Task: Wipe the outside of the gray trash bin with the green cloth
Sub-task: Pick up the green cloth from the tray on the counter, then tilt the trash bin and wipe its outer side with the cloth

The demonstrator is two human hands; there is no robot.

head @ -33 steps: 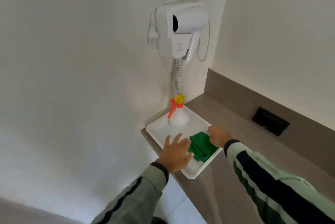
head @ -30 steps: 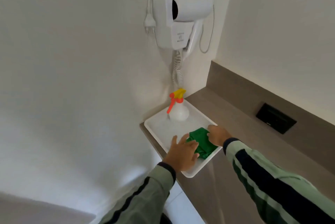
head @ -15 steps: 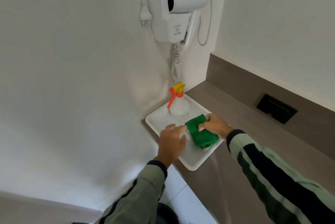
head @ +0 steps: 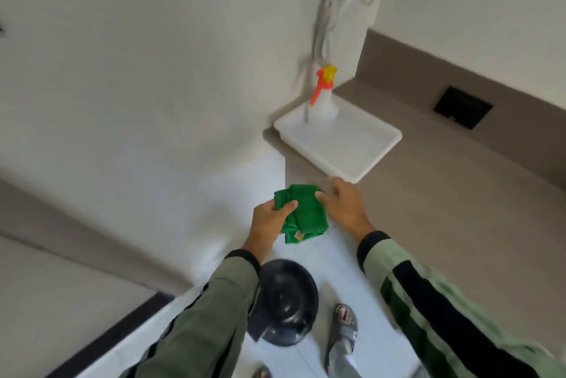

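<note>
Gripping the folded green cloth (head: 301,214) at frame centre, my left hand (head: 269,220) pinches its left edge, thumb on top. My right hand (head: 346,204) touches its upper right corner, fingers loosely spread. Its long axis runs roughly top to bottom. Below, my left sleeve (head: 211,316) partly hides the dark trash bin (head: 286,301).

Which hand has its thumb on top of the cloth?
The left hand: its thumb presses on top of the green cloth. The right hand only touches the cloth's far edge with its fingertips.
</note>
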